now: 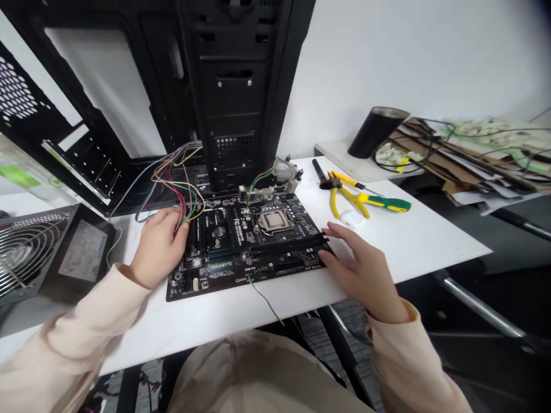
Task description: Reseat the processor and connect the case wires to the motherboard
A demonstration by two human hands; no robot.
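Note:
A black Gigabyte motherboard [224,226] lies flat on the white table, with a square processor [274,220] in its socket. My left hand [161,244] is at the board's left edge, its fingers curled around a bundle of coloured wires [183,198]; the fingertips are partly hidden. These wires come from the black computer case [241,103]. At the right edge of the board, my right hand [361,267] has thumb and forefinger apart, tips touching the edge and holding nothing visible. A thin green-yellow wire [264,298] hangs from the board's front edge over the table.
A power supply [84,249] with a fan grille stands at left. Behind the board is a cooler fan [284,170]. Yellow-handled pliers [344,198] and a green-yellow screwdriver [385,202] lie right. Farther right are a black cup [376,132] and stacked cardboard [456,158].

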